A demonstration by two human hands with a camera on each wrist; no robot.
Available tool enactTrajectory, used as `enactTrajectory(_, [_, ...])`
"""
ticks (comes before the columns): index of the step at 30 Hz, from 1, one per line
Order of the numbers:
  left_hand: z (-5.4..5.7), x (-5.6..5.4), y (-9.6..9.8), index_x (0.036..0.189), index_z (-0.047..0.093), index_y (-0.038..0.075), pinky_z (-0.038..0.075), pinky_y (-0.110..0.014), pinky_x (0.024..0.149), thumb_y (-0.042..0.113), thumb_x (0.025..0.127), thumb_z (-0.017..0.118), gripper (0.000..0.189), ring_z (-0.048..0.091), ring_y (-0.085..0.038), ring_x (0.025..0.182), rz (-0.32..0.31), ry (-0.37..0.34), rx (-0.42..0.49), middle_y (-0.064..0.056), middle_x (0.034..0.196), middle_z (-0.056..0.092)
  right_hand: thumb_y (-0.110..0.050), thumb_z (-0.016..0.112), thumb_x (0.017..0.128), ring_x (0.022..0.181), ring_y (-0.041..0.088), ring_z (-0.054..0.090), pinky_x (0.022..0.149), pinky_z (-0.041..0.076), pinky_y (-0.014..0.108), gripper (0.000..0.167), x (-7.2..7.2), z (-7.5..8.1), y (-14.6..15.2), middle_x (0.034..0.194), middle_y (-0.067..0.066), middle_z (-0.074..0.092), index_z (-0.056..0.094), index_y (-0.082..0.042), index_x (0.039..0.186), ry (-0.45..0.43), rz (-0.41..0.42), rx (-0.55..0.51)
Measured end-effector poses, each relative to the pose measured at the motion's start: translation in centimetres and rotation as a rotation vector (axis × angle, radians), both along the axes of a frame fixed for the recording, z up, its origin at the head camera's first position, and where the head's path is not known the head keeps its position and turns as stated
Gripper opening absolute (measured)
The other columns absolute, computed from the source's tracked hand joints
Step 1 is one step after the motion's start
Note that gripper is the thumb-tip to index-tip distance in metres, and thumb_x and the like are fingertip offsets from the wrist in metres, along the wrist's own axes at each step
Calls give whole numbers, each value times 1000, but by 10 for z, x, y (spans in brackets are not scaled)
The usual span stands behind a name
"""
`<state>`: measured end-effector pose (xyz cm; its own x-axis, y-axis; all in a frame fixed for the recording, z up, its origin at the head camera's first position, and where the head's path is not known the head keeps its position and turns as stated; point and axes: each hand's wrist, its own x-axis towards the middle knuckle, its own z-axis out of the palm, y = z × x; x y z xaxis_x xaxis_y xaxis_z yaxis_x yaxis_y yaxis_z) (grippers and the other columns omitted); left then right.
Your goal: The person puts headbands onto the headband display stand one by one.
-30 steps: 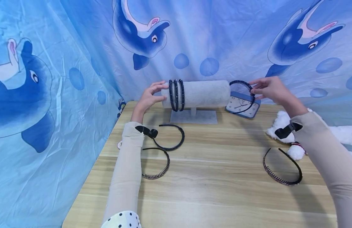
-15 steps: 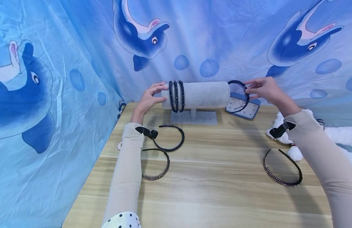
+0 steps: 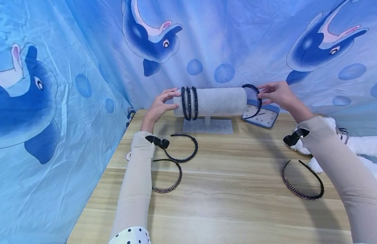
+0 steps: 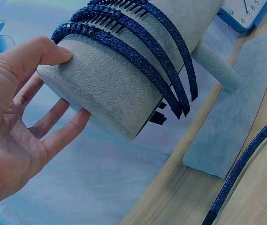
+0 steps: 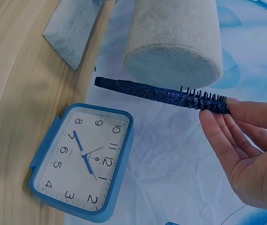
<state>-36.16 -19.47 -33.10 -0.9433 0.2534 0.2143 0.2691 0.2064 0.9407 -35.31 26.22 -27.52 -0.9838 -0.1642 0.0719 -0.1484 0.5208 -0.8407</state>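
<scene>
A grey padded display stand [image 3: 220, 101] carries three dark, beaded headbands [image 4: 138, 56] around the left part of its roll. My left hand [image 3: 160, 104] holds the roll's left end, thumb on top and fingers spread against the end face in the left wrist view. At the opposite end, my right hand [image 3: 277, 94] pinches another dark toothed headband [image 5: 161, 93] between thumb and fingers. That headband stands upright, its curve right by the roll's right end face [image 5: 171, 65], overlapping it in the head view.
Behind the held headband lies a blue alarm clock [image 3: 261, 115]. Two headbands, one dark [image 3: 193, 152] and one brownish [image 3: 176, 183], lie at left; another headband [image 3: 301, 195] lies at right. A white plush toy [image 3: 365, 145] sits beyond the right sleeve. A dolphin-print curtain [image 3: 206, 40] hangs behind.
My right hand has moved left with the pinched headband, bringing it from over the clock to the roll's right end. My left hand has stayed in place.
</scene>
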Motion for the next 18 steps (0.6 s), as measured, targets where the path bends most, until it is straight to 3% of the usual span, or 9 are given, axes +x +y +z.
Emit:
enactTrajectory(5, [-10,-9,-2,134,64,5,52,-41,110,-4,86,74,50,42,-26,144,15,27,8,5,160,41,-9,64,99,82,0,67,77,65,31,48,-2,3,-5,88,-14,66,51,4,145,-23,4,-28])
enactTrajectory(18, [-9,-9,-2,136,62,5,50,-42,112,-3,87,74,52,41,-25,146,10,31,-2,5,161,40,-7,66,98,80,1,68,74,65,32,47,-4,-1,-18,86,-14,70,54,6,142,23,42,-34])
